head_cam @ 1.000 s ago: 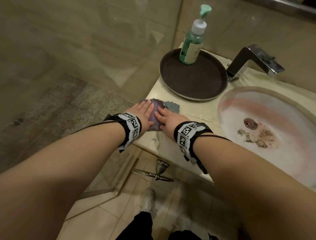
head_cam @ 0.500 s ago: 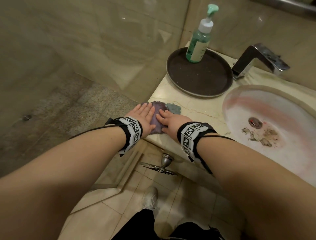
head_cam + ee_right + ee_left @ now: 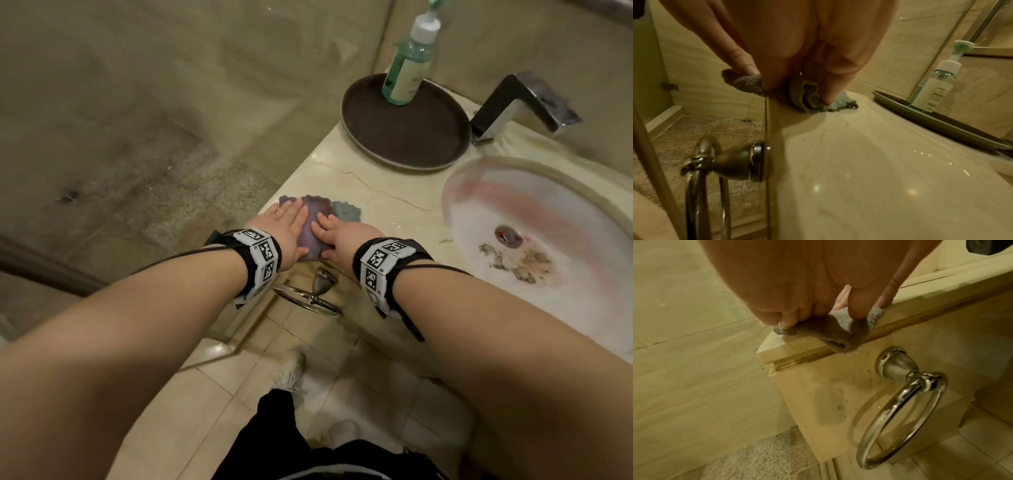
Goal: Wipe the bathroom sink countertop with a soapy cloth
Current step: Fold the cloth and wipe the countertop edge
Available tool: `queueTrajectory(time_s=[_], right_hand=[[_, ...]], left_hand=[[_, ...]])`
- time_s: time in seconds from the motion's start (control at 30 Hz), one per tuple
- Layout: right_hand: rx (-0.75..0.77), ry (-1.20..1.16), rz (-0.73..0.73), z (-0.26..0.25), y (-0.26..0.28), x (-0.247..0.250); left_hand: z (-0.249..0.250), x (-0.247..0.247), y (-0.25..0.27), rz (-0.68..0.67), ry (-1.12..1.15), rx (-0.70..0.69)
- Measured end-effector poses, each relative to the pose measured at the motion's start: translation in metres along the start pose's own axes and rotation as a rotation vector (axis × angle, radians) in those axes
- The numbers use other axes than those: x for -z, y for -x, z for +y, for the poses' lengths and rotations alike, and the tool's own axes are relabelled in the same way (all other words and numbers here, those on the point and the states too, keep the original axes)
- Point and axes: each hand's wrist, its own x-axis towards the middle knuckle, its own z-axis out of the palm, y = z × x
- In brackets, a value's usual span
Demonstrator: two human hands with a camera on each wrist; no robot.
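Note:
A purple and grey-blue cloth (image 3: 317, 210) lies bunched at the front left corner of the beige marble countertop (image 3: 376, 185). My left hand (image 3: 286, 226) and right hand (image 3: 339, 233) press flat on it side by side, fingers straight. In the left wrist view the cloth (image 3: 838, 335) droops over the counter's front edge under my left hand (image 3: 787, 288). The right wrist view shows folds of cloth (image 3: 807, 95) beneath my right hand (image 3: 797, 40).
A green soap pump bottle (image 3: 409, 65) stands on a round brown tray (image 3: 411, 137) at the back. A chrome faucet (image 3: 520, 102) overhangs the sink basin (image 3: 548, 205), which has debris near its drain (image 3: 508, 234). A towel ring (image 3: 315, 294) hangs below the counter edge. A glass shower panel runs along the left.
Both hands have slid the cloth a little away from the tray, toward the counter's front edge. The head view has shifted slightly.

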Motion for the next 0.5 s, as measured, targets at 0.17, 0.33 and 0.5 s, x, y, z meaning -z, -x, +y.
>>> queueTrajectory(time_s=[0.17,0.33,0.5], right_hand=[[-0.060,-0.125,0.045,-0.001,0.009,-0.007],[-0.106,-0.305,0.297,0.022,0.021,0.012],[-0.163,-0.306,0.467,0.056,0.025,0.055]], left_hand=[[0.018,0.006,0.008,0.009,-0.006,0.015],[0.017,0.053,0.009,0.078,0.151,0.034],[0.010,0.113,-0.011,0.196,0.173,0.034]])
